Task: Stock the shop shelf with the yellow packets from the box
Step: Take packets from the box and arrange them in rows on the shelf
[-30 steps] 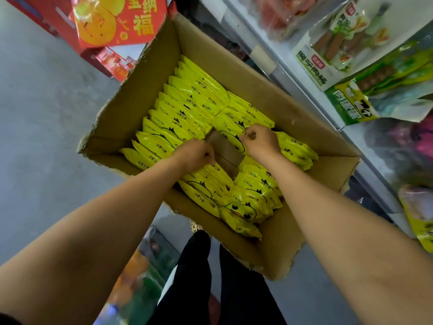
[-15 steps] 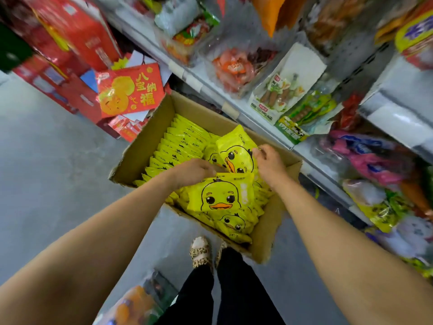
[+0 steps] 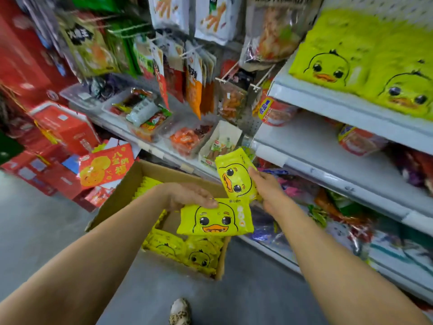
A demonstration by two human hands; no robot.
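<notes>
Both hands' fingers pinch yellow packets point(image 3: 235, 178) above box point(image 3: 121, 198); hanging snacks point(image 3: 194, 85) ahead.

a shop: snack-stocked shelves point(image 3: 328, 146), hanging packets point(image 3: 194, 73)

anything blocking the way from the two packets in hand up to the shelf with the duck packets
Nothing visible does. The left hand and right hand each hold a yellow packet above the box, with open air up to the duck-packet shelf.
</notes>
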